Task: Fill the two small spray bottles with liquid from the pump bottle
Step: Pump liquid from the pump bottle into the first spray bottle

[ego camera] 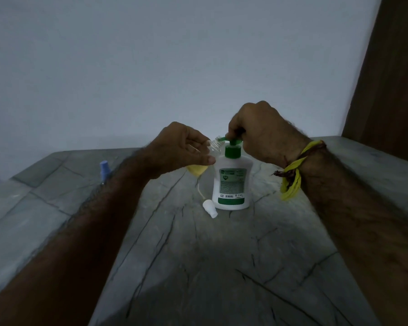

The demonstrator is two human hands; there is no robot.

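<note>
Grey veined stone countertop [198,267] fills the near field, both forearms reaching in over it. Landmark: white pump bottle [232,184] with green label, standing upright mid-counter. White spray cap [210,208] lies on its side just beside the bottle's base, on its left, with a thin dip tube [199,188] running from it back toward the held bottle. Yellow thread wristband [292,175] on the right wrist, right of the bottle and slightly nearer. Left hand [181,149], left of the bottle at shoulder height, fingers wrapped round a small clear spray bottle [201,161], uncapped, tilted, yellowish liquid in its lower end; its open neck sits right at the green pump nozzle [222,138]. Right hand [259,132] is on top of the bottle, fingers curled closed over the green pump head [236,141]. Blue-capped second spray bottle [104,171] stands well left of the pump bottle, partly hidden by the left forearm. Pale wall [174,67] behind; brown wooden panel [391,78] far right.
</note>
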